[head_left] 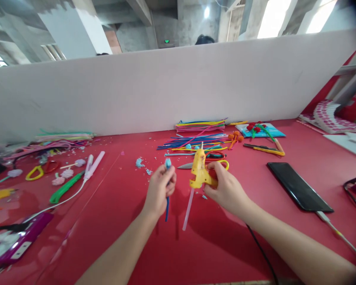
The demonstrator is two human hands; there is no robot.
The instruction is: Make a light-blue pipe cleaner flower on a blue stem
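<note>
Left hand [161, 188] pinches blue stem [167, 208]; right hand [227, 187] grips glue gun [198, 168], nozzle [202, 145] toward 12 o'clock. Phone [298, 186] lies at 3 o'clock from right hand.

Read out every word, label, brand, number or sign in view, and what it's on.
Nothing is legible.
Green sign, far back: lit marks, too small to read.
Red package, right edge: pale characters, too blurred.
Glue gun in the right hand: no lettering I can make out.
Phone: screen dark, no text.
</note>
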